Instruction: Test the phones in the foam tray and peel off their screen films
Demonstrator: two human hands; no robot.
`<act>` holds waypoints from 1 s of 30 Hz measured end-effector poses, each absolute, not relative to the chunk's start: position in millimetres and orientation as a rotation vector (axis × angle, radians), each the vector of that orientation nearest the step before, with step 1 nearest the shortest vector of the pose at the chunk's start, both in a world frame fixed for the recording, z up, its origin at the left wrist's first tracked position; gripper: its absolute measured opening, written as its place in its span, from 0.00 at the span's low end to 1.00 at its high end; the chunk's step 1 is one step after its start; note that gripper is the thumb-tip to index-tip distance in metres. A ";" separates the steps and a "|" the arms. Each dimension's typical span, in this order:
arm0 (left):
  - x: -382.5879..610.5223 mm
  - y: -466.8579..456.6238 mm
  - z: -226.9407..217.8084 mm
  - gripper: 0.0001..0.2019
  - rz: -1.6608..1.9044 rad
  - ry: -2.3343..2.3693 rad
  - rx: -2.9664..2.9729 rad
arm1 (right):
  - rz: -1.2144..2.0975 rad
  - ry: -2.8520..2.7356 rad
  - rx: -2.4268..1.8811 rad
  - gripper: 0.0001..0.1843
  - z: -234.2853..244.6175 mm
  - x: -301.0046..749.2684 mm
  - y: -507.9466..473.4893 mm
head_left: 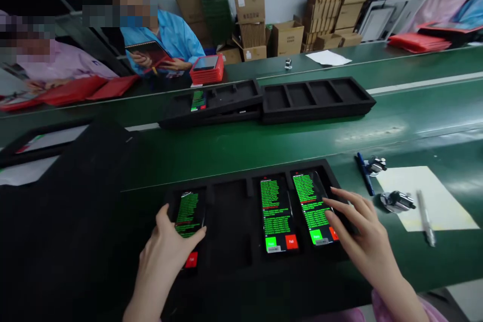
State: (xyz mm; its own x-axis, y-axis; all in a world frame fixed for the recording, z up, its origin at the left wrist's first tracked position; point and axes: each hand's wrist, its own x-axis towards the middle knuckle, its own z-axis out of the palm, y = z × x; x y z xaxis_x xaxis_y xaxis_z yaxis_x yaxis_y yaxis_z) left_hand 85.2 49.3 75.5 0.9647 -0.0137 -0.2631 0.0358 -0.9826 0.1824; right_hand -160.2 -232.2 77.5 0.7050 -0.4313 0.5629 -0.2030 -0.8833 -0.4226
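In front of me lies a black foam tray (pixel 230 261) with four slots. My left hand (pixel 166 246) spans the leftmost smartphone (pixel 187 209), its fingers at one long edge and its thumb at the other. Part of that phone is hidden under the hand. My right hand (pixel 362 231) is open over the right end of the tray, fingertips at the right edge of the rightmost smartphone (pixel 309 201). Between them, another smartphone (pixel 275 214) lies in its slot. All three screens show green text lines and a red button marked Fail. The second slot from the left holds no phone.
Farther back are more black foam trays (pixel 317 100), one with a lit phone (pixel 198 100). A blue pen (pixel 365 175), metal clamp-like fittings (pixel 397 201) and paper (pixel 433 186) lie to the right. Co-workers (pixel 166 35) sit across the green bench (pixel 234 146), near red pouches (pixel 207 73).
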 end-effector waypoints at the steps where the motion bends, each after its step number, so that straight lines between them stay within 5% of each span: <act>1: 89.9 53.9 74.9 0.53 -0.384 -0.011 2.896 | -0.971 0.510 -2.591 0.12 76.0 -164.5 -237.7; 8: 110.7 72.4 101.5 0.63 -0.640 0.287 2.281 | -0.956 0.449 -2.609 0.09 71.1 -185.7 -246.9; 14: 62.1 15.1 91.1 0.65 -0.467 -0.130 2.768 | -0.828 0.376 -2.757 0.14 59.9 -180.7 -228.7; 21: 19.3 -29.9 58.0 0.53 -0.193 -0.487 2.978 | -0.608 0.648 -3.101 0.26 49.8 -169.7 -171.9; 26: 24.3 15.6 55.7 0.51 -0.219 -0.413 2.598 | -0.572 0.762 -3.042 0.26 46.6 -125.6 -170.3; 30: 13.3 79.4 51.1 0.23 0.010 -0.780 2.430 | -0.666 0.665 -2.918 0.22 60.8 -139.0 -192.0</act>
